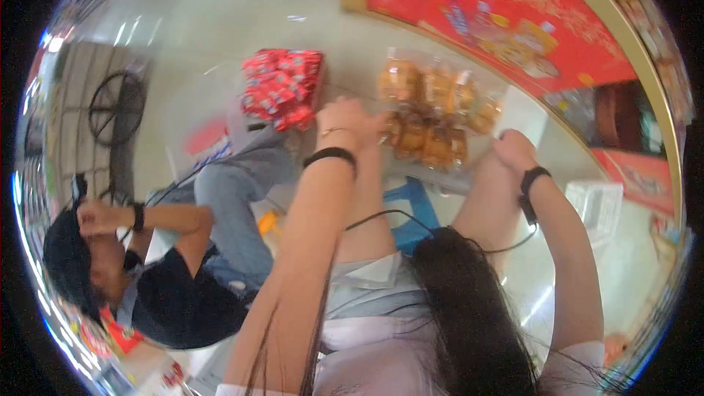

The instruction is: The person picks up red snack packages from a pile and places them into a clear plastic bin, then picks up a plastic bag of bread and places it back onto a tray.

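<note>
Print on the red banner [506, 22] looks unreadable.

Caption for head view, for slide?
Left hand on a clear bag of packaged buns, right hand fisted beside it; red snack packs nearby.

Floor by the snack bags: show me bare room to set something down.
Bare floor opens beyond the red packets, top left; a narrow strip lies between the orange snack bag and the red banner. Crowded around the left hand, right hand and crouching person.

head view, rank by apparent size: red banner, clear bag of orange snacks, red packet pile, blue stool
1. red banner
2. clear bag of orange snacks
3. red packet pile
4. blue stool, partly hidden, unsure
</note>
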